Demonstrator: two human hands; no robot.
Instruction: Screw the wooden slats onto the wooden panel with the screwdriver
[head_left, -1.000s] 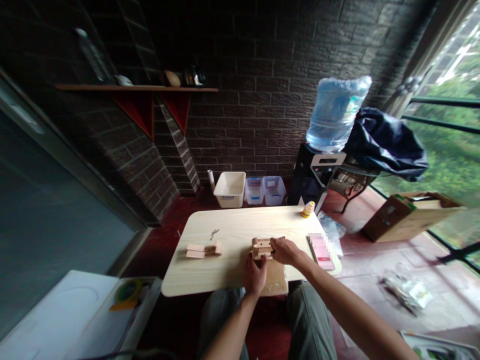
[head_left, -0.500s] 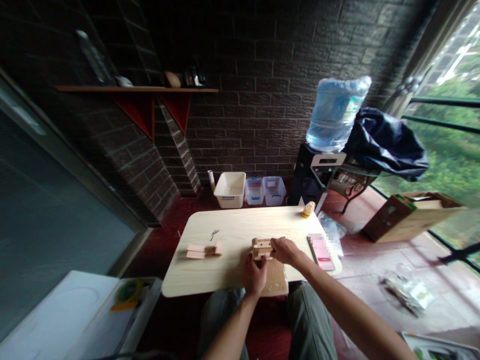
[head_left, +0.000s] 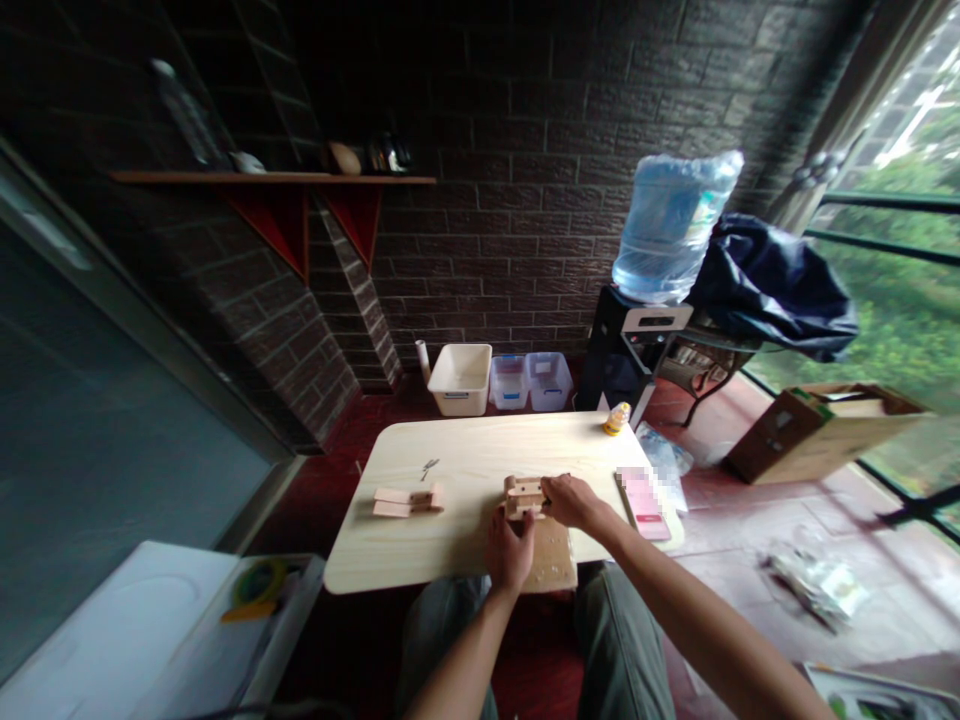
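The left hand has its fingers curled round the near side of a wooden assembly, gripping it, while the fingers of the right hand are bent closely against its right end; what they pinch there is too small to tell. The assembly, with dark holes along its top, sits at the middle of the desk, by the far end of a brown board that reaches the near edge. Well to the left lie paired wooden pieces, and just beyond them some small dark metal bits. To the right of the hands rests a pink-screened item, partly blurred out, and near the far right corner stands a small yellow bottle.
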